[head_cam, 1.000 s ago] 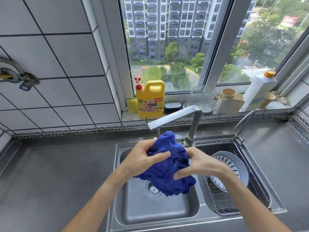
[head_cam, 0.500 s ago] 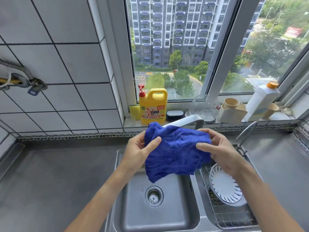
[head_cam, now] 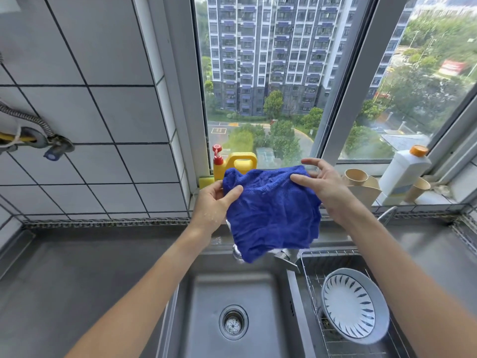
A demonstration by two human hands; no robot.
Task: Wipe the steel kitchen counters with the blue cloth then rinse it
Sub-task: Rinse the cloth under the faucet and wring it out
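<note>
The blue cloth [head_cam: 271, 213] hangs spread out in the air above the back of the steel sink [head_cam: 232, 293], in front of the window sill. My left hand [head_cam: 214, 202] pinches its upper left corner between thumb and fingers. My right hand [head_cam: 320, 184] holds its upper right edge, thumb in front, fingers partly spread behind. The cloth hides most of the faucet [head_cam: 286, 258]; only its base shows below the cloth. Steel counter [head_cam: 77, 275] lies to the left of the sink.
A yellow detergent jug [head_cam: 241, 161] with a red pump stands on the sill behind the cloth. Beige cups [head_cam: 361, 184] and a white bottle [head_cam: 405, 174] stand at the right. A white bowl [head_cam: 353, 306] rests in the wire rack of the right basin. A drain [head_cam: 233, 322] sits in the left basin.
Both hands have lifted the cloth up from over the sink basin and pulled it from a bunched wad into a spread sheet near the sill.
</note>
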